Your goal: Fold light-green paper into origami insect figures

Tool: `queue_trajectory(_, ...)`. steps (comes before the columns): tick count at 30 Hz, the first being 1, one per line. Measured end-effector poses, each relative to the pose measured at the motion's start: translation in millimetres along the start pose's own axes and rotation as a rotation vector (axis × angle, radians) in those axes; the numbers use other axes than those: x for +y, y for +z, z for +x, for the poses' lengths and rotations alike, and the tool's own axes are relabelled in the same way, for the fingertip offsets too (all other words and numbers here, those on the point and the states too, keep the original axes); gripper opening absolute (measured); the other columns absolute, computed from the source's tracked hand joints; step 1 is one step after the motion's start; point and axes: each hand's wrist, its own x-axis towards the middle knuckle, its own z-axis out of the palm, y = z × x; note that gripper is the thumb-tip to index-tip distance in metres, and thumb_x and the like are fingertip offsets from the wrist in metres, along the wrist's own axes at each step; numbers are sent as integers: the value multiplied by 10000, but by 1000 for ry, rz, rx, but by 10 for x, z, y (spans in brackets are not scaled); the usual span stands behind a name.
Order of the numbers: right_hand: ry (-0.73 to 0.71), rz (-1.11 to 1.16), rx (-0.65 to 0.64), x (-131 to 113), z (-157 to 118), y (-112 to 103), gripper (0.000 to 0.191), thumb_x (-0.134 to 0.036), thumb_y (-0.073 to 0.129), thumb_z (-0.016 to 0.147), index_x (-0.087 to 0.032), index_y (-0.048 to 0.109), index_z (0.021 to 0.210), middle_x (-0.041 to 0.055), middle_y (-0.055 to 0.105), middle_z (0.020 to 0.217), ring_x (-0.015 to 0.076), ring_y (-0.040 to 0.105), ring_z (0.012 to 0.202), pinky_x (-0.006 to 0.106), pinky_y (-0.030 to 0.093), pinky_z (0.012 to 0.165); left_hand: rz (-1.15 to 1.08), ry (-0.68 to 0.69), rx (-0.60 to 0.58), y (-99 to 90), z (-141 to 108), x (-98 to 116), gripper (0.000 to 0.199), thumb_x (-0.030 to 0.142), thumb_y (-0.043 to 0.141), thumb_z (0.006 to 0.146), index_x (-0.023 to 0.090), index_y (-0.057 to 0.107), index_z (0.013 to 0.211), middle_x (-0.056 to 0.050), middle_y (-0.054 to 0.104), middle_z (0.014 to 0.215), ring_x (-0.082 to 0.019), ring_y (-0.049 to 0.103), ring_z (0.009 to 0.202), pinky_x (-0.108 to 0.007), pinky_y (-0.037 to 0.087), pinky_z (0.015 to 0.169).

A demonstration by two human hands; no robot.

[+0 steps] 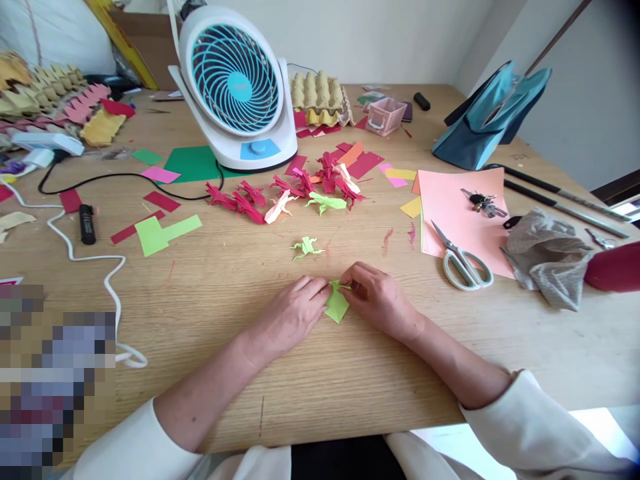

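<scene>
Folding green paper (337,308) | left hand (286,313) touching, grip unclear | right hand (379,299) closed, pinching corner | next likely: firm creasing

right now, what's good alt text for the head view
A person's left hand and right hand handle folded lime-green paper on a wooden table. Beyond are a green origami frog, mostly red origami figures and an electric fan.
</scene>
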Motion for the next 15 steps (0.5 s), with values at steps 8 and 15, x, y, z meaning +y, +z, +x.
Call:
queue_trajectory(8, -338, -226, -71, 96, -106, -6, 174, -82, 488, 924, -159, 597, 1036, 99, 649, 1023, 186, 617, 879, 297, 502, 773, 49, 21, 27, 0, -14, -21, 205, 188, 533, 942, 136, 610, 1125, -86, 638, 1099, -224, 582, 992, -381, 541, 895)
queue_trajectory(15, -539, -453, -122, 105, -132, -105, 190, -159, 465, 986, -108, 617, 1089, 125, 675, 1086, 207, 614, 875, 338, 509, 774, -16, 43, 105, -13, -6, -40, 202, 169, 541, 940, 135, 621, 1122, -71, 669, 1124, -203, 587, 1038, -348, 526, 940)
